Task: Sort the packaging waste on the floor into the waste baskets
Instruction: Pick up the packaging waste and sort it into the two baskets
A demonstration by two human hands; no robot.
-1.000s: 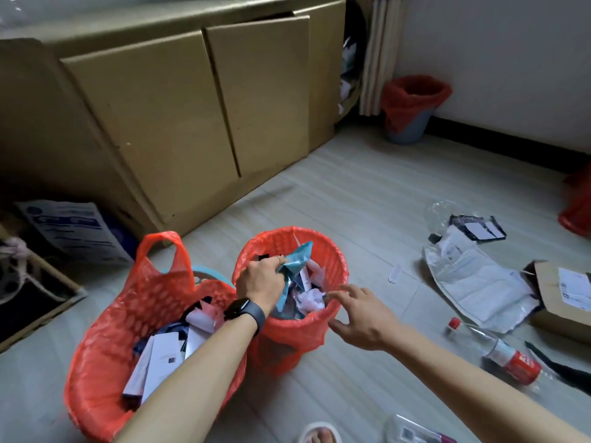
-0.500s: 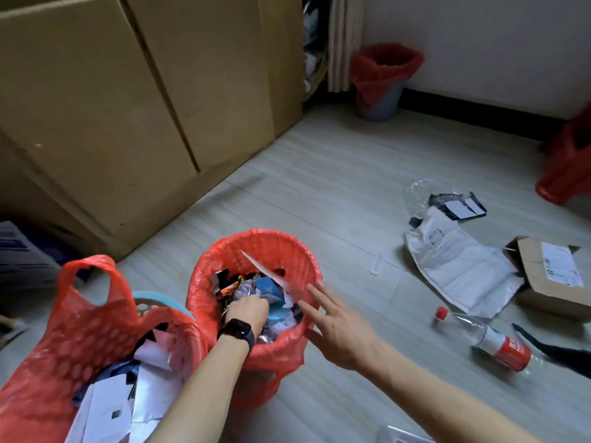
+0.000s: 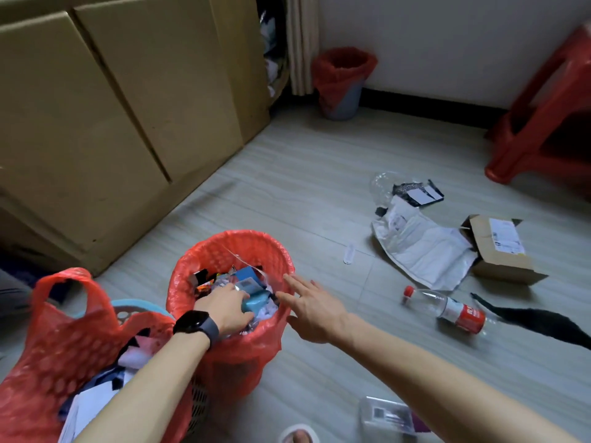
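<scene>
Already inside the basket, the teal packet (image 3: 254, 300) sits on top of the wrappers that fill the middle waste basket (image 3: 256, 238), near its right-hand rim. The left hand (image 3: 224, 306) reaches down into that basket, and its grip is closed on the packet: the fingers curl over the top and the thumb lies along the near edge. The right hand (image 3: 311, 310) hovers at the basket's right side with its grip open and fingers straight and spread. Whether the fingertips touch the red liner cannot be told.

The step in hand looks like seating the packet among the rest. Doing it well would mean pressing it low enough that it does not spring back over the rim, with the right hand steadying the basket wall so the light basket does not tip. The left grip should then let go cleanly and lift straight up, so the watch (image 3: 196, 324) does not snag the thin liner.

Just left of this basket, a second basket (image 3: 64, 330) with a red handled bag holds white cards and papers.

More waste lies on the floor to the right. It includes a plastic bottle (image 3: 447, 310) with a red label, a crumpled white mailer (image 3: 422, 244), an open cardboard box (image 3: 502, 251), a black pouch (image 3: 419, 193), a small white scrap (image 3: 349, 253) and a clear case (image 3: 387, 414) near the person's foot.

A third basket (image 3: 343, 81) stands well apart by the far wall.
</scene>
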